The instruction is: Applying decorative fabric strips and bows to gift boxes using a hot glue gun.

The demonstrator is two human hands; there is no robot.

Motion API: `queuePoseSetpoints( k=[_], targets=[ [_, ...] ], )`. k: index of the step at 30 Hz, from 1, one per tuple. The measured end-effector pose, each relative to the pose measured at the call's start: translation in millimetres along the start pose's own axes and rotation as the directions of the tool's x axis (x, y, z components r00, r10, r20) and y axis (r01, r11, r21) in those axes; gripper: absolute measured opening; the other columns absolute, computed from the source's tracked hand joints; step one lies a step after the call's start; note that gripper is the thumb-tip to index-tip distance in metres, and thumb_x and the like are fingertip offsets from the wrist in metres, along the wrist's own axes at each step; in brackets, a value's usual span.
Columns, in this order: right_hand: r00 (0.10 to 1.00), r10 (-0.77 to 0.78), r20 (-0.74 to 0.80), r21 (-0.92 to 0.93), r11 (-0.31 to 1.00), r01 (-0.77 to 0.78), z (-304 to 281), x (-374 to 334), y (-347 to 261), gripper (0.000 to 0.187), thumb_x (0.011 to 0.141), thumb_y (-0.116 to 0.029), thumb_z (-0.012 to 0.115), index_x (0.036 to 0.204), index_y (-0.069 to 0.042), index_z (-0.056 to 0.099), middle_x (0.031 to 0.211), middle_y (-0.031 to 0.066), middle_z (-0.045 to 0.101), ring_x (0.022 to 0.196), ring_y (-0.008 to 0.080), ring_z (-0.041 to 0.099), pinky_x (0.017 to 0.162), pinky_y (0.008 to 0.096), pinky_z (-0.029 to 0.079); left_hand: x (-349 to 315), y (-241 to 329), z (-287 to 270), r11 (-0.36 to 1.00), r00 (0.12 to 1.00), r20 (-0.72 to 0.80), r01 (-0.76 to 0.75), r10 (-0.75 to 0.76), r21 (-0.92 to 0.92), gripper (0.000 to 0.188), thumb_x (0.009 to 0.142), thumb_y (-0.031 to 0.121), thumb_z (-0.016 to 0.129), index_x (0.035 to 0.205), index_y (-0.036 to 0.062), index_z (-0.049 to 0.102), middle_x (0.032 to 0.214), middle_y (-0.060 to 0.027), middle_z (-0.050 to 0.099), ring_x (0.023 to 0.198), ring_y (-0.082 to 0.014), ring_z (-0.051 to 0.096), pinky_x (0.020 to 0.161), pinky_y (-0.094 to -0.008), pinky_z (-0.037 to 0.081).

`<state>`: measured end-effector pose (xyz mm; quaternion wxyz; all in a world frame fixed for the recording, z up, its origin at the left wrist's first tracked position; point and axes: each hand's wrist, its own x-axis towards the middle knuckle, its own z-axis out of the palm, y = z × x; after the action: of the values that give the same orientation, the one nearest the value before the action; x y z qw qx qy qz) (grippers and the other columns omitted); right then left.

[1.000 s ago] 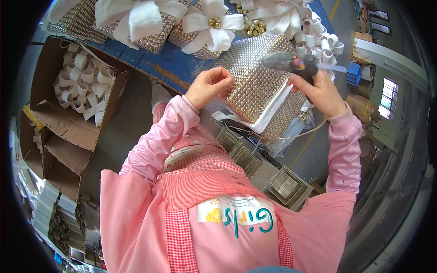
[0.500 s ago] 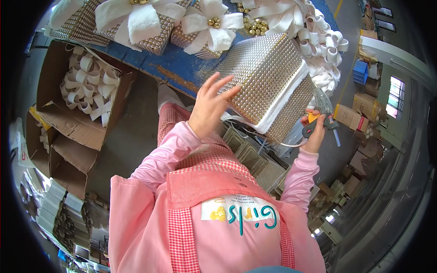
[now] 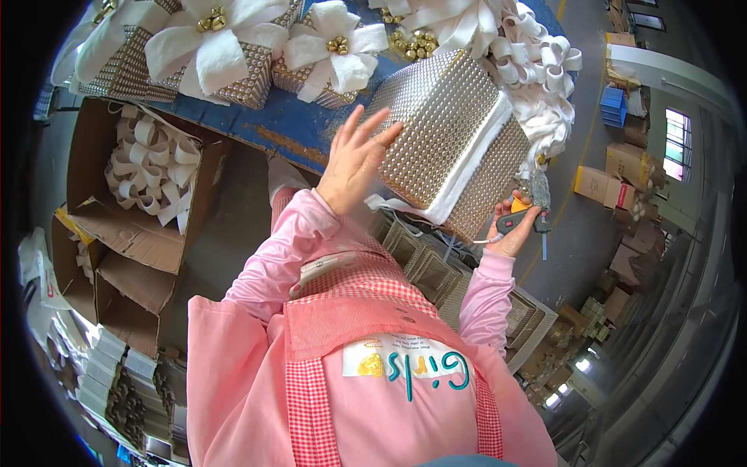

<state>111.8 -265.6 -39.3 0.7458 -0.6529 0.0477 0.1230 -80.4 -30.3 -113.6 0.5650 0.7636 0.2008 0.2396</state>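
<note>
A box covered in silver-gold beads (image 3: pixel 428 117) sits tilted at the near edge of the blue table, a white fuzzy strip (image 3: pixel 472 159) running across it and hanging past its lower edge. My left hand (image 3: pixel 354 163) is at the box's left side, fingers spread; the fingertips lie at or against the beaded face. To the right of the box, my right hand (image 3: pixel 515 226) is wrapped round a dark glue gun (image 3: pixel 531 219) with an orange trigger and a clear stick at its back. The gun's nozzle points away from me, toward the white strips.
Finished beaded boxes with white bows (image 3: pixel 334 45) and gold bells (image 3: pixel 416 45) line the blue table (image 3: pixel 276 128). White strips (image 3: pixel 537 62) heap up at its right. A cardboard carton (image 3: pixel 128 214) of white loops stands left; beaded boxes (image 3: pixel 436 272) are stacked below.
The glue gun and my right hand have shifted left and slightly down, closer to the box. My left hand has moved slightly up and left, its fingers still spread.
</note>
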Motion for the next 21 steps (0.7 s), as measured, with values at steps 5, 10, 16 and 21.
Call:
queuePoseSetpoints(
  k=[5,10,16,21],
  targets=[
    [0.999,0.033,0.010,0.030,0.999,-0.033,4.3,0.4,0.9,0.035,0.089,-0.047,0.046,0.091,-0.012,0.051,0.099,0.0051,0.057,0.073,0.0118,0.054,0.068,0.0266,0.046,22.5,1.4,0.2,0.998,0.997,-0.074,-0.024,0.019,-0.058,0.047,0.095,0.040,0.025,0.132,0.0178,0.043,0.143,-0.0088,0.028,0.133,-0.0333,0.016,0.107,-0.0453,0.012],
    [0.999,0.044,-0.001,0.103,0.994,-0.043,-8.0,2.9,1.6,0.036,0.086,-0.047,0.053,0.094,-0.012,0.053,0.101,0.0053,0.058,0.074,0.0122,0.055,0.068,0.0275,0.047,40.5,15.9,-21.1,0.974,0.977,-0.210,-0.093,0.049,-0.207,0.030,0.093,0.023,0.042,0.112,0.0084,0.059,0.122,-0.0124,0.051,0.118,-0.0279,0.043,0.099,-0.0361,0.032],
    [0.995,0.067,-0.069,0.282,0.958,-0.045,-49.6,-10.9,-4.4,0.033,0.088,-0.046,0.050,0.094,-0.013,0.053,0.103,0.0041,0.058,0.072,0.0117,0.053,0.067,0.0273,0.046,12.3,3.6,-57.5,0.861,0.832,-0.416,0.136,-0.368,-0.491,0.019,0.092,0.019,0.051,0.079,0.0054,0.054,0.055,0.0042,0.043,0.042,-0.0021,0.034,0.037,-0.0170,0.024],
    [0.972,0.115,-0.203,0.392,0.919,-0.027,-87.9,-35.7,6.6,0.032,0.087,-0.044,0.052,0.094,-0.013,0.053,0.101,0.0050,0.059,0.067,0.0120,0.052,0.064,0.0266,0.044,-25.9,-23.7,-54.6,0.758,0.772,-0.243,0.421,-0.588,-0.498,0.034,0.093,0.030,0.047,0.066,0.0099,0.048,0.050,0.0058,0.037,0.037,-0.0019,0.030,0.033,-0.0189,0.021]
  ],
)
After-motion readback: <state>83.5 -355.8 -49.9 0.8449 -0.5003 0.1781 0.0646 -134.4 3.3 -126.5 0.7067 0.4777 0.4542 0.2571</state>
